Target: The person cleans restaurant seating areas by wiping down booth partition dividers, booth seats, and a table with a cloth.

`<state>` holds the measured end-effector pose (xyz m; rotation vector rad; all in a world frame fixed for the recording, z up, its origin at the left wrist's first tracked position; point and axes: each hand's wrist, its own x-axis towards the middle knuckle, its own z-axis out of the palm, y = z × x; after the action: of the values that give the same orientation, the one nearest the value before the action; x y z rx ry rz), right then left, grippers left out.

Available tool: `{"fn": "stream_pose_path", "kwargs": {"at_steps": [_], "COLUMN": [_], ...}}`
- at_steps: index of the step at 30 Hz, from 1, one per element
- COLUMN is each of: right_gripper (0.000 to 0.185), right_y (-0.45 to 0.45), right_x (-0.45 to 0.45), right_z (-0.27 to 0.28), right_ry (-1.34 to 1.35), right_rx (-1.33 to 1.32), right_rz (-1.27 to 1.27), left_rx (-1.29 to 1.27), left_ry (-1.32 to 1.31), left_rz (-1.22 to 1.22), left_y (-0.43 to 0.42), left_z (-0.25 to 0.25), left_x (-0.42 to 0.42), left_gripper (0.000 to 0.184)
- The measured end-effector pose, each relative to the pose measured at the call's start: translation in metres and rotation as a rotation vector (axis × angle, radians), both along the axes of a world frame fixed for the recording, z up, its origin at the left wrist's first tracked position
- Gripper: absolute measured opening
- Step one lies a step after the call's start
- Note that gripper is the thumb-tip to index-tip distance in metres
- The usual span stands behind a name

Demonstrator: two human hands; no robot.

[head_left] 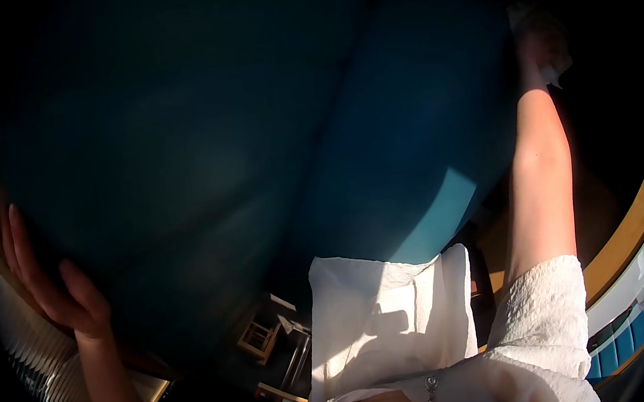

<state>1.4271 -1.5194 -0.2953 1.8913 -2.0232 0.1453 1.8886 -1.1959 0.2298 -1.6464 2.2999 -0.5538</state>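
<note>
A large dark blue-green surface [205, 134] with a seam-like line fills most of the head view. My left hand [55, 287] is at its lower left edge, fingers stretched out and thumb apart, seemingly resting against that edge. At the far upper right, my right hand [541, 47] is in deep shadow beside the surface's right edge. White crumpled cloth or paper [556, 74] shows around its fingers, which appear closed on it. Which material it is, I cannot tell.
White textured clothing [390, 323] hangs below me, partly sunlit. Small wooden frames [259, 340] stand on the dark floor. Ribbed blinds [30, 348] are at lower left; a curved-looking wooden edge [631, 243] and blue panels [627, 348] lie at right.
</note>
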Motion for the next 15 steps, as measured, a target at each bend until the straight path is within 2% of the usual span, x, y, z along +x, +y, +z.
{"fn": "stream_pose_path", "kwargs": {"at_steps": [2,4,6,7,8,10,13,14,15], "right_gripper": [0.047,0.035,0.041,0.040,0.037,0.036,0.045,0.048,0.048], "right_y": [-0.005,0.028,0.070,0.099,0.135,0.223,0.378,0.410,0.423], "right_x": [0.060,0.167,0.220,0.228,0.236,0.224,0.159,0.128,0.094], "right_z": [0.014,0.056,0.059,0.050,0.056,0.076,0.104,0.110,0.119], "right_ry": [0.021,-0.243,-0.380,-0.243,-0.384,-0.541,-0.559,-0.550,-0.512], "right_rx": [-0.064,-0.095,0.118,0.047,0.114,0.329,0.739,0.801,0.859], "right_rz": [0.384,0.586,0.633,0.764,0.757,0.891,1.237,1.299,1.222], "left_rx": [-0.009,-0.031,-0.018,-0.015,-0.012,0.008,0.010,0.008,0.003], "left_ry": [0.034,0.113,0.101,0.083,0.075,0.070,0.021,0.026,0.034], "left_rz": [0.030,0.062,0.058,0.055,0.053,-0.026,-0.038,-0.040,-0.046], "left_y": [0.001,0.003,0.005,0.006,0.005,0.000,-0.003,-0.005,-0.006], "left_z": [-0.003,-0.005,-0.003,-0.001,0.001,0.000,0.001,0.001,0.002], "left_x": [-0.002,-0.002,0.000,0.002,0.005,0.007,0.001,-0.002,-0.003], "left_gripper": [0.047,0.046,0.046,0.046,0.046,0.046,0.046,0.046,0.046]}}
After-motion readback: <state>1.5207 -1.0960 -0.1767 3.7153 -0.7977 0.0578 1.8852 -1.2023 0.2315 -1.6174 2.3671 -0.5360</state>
